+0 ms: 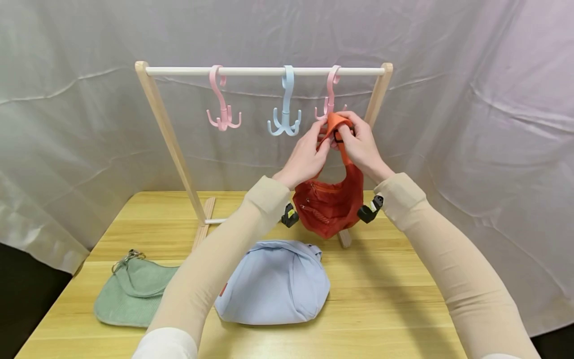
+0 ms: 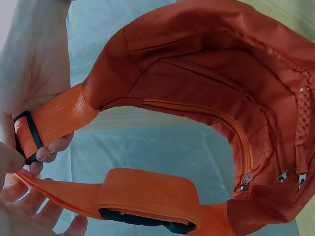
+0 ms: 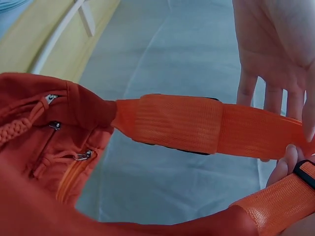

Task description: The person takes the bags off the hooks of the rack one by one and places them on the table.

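A red waist bag (image 1: 329, 204) with several zips hangs from its orange strap (image 1: 339, 121) in front of the rack's right side. My left hand (image 1: 307, 154) pinches the strap from the left. On the other side my right hand (image 1: 362, 147) grips it beside a black buckle slider (image 2: 28, 137). Just behind the folded top of the strap is the right pink hook hanger (image 1: 331, 94); fingers and strap cover part of its prongs. Whether the strap sits on a prong I cannot tell. A wide sleeve of strap (image 3: 179, 124) shows in the right wrist view.
A wooden rack with a white rail (image 1: 179, 72) also carries a light blue hook hanger (image 1: 285, 107) and another pink hook hanger (image 1: 220, 102). On the wooden table (image 1: 381, 319) lie a light blue bag (image 1: 273, 284) and a green shoulder bag (image 1: 130, 299). Grey cloth (image 1: 89, 124) hangs behind.
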`<state>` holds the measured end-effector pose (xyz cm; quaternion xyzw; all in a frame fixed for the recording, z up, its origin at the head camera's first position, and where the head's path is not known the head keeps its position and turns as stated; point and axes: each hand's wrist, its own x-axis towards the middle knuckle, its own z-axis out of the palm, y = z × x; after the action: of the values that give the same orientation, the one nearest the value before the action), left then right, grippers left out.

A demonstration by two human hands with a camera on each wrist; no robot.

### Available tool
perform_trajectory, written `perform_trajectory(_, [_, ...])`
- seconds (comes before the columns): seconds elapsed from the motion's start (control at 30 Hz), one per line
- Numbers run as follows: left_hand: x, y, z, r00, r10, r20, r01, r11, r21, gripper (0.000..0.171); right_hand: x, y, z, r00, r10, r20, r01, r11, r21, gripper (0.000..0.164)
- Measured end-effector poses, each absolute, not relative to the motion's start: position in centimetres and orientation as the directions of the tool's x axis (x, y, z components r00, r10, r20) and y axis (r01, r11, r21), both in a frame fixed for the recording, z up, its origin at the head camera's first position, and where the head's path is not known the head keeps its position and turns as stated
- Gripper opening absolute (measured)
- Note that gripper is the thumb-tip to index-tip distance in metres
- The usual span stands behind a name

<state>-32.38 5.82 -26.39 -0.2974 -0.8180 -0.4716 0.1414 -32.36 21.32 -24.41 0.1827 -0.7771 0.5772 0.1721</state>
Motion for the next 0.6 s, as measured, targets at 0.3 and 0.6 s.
perform_trajectory(0.3, [-32.4, 5.7, -25.6, -0.772, 0.357, 0.525, 0.635, 0.414, 0.652, 0.046, -32.3, 21.4, -23.7, -0.869, -0.102, 0.483, -0.490, 0.305, -0.817, 0.037])
perform_trajectory(0.6, [-32.6, 5.8, -25.1, -0.751, 0.332, 0.571, 0.660, 0.403, 0.634, 0.044, -32.4, 21.6, -22.8, -0.861, -0.095, 0.499, -0.501, 0.316, -0.806, 0.033])
